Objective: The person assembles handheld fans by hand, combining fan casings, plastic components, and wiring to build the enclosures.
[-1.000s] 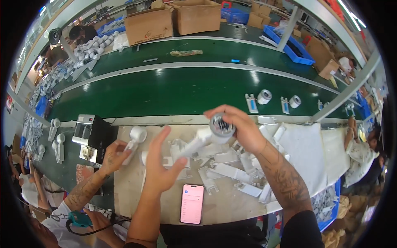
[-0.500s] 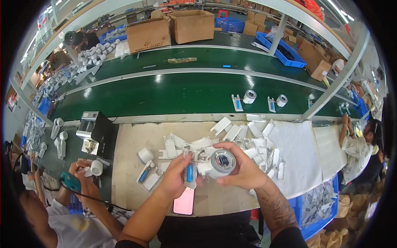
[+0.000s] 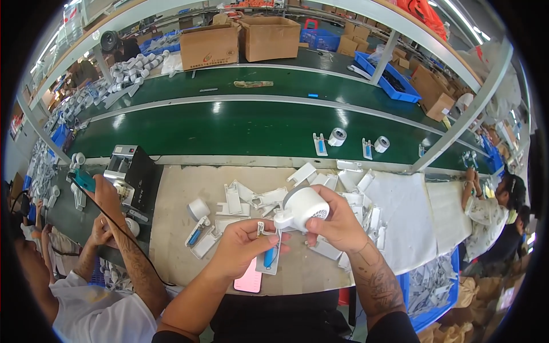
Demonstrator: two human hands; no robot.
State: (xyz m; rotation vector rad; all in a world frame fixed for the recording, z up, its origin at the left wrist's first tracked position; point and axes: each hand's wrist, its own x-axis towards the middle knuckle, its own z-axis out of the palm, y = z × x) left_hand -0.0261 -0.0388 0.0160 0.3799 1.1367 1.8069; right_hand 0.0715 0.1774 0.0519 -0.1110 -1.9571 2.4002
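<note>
Left hand (image 3: 243,247): grip on handle shell (image 3: 276,264), blue cell (image 3: 269,258) inside. Right hand (image 3: 338,224): grip around white head (image 3: 302,206).

A housing (image 3: 306,207) in the right hand (image 3: 337,222) and, to its left and nearer, a handle shell (image 3: 274,264) in the left hand (image 3: 246,248), over a bench mat (image 3: 171,197).

Loose shells (image 3: 270,198) lie on the mat left, right and beyond the hands; a second housing (image 3: 199,209) rests at left, a phone (image 3: 249,282) at the near edge. A machine (image 3: 137,174) stands left of the mat, beyond a co-worker (image 3: 108,311); a bin (image 3: 405,288) of parts is at near right. Across the far side runs a conveyor belt (image 3: 229,131), two more housings (image 3: 337,136) on its right stretch, each with a part (image 3: 319,146) just left. Farther back, two cartons (image 3: 210,48) stand side by side, left of a tray (image 3: 394,91).
</note>
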